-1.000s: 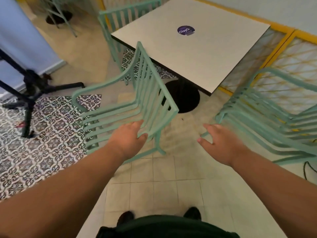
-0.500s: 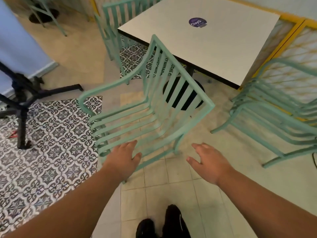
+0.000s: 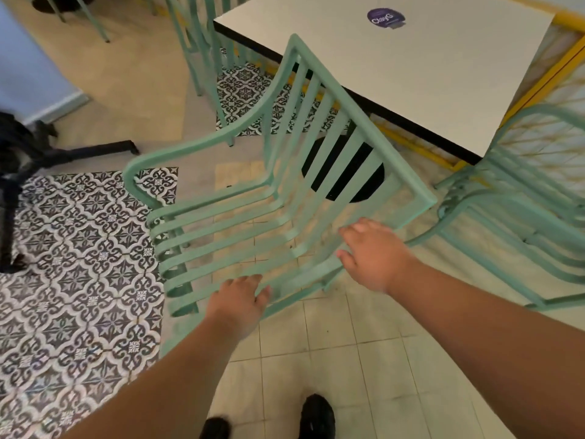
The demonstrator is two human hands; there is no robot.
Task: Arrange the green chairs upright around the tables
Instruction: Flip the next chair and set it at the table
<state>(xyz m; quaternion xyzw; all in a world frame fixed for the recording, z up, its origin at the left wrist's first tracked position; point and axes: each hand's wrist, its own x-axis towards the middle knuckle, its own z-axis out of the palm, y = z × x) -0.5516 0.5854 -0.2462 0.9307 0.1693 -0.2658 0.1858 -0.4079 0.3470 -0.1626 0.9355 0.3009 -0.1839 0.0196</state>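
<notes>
A green slatted chair (image 3: pixel 253 223) stands tilted on the floor in front of the white table (image 3: pixel 443 74), its back towards the table and its seat pointing left. My left hand (image 3: pixel 239 301) grips the chair's near side rail at the seat's front, thumb on one side and fingers on the other. My right hand (image 3: pixel 372 251) lies over the same rail further back, near the backrest, with fairly straight fingers. A second green chair (image 3: pixel 202 42) stands upright at the table's far left side.
Several stacked green chairs (image 3: pixel 522 217) stand at the right beside a yellow-framed lattice fence (image 3: pixel 566 58). The table's black round base (image 3: pixel 364 172) sits behind the chair's back. A black tripod (image 3: pixel 28 153) occupies the left. My shoes (image 3: pixel 316 416) are on beige tiles below.
The chair has swung round and come closer, its backrest now nearer the table edge. My right hand, apart from the chair before, has reached its near rail. My left hand stayed on the rail.
</notes>
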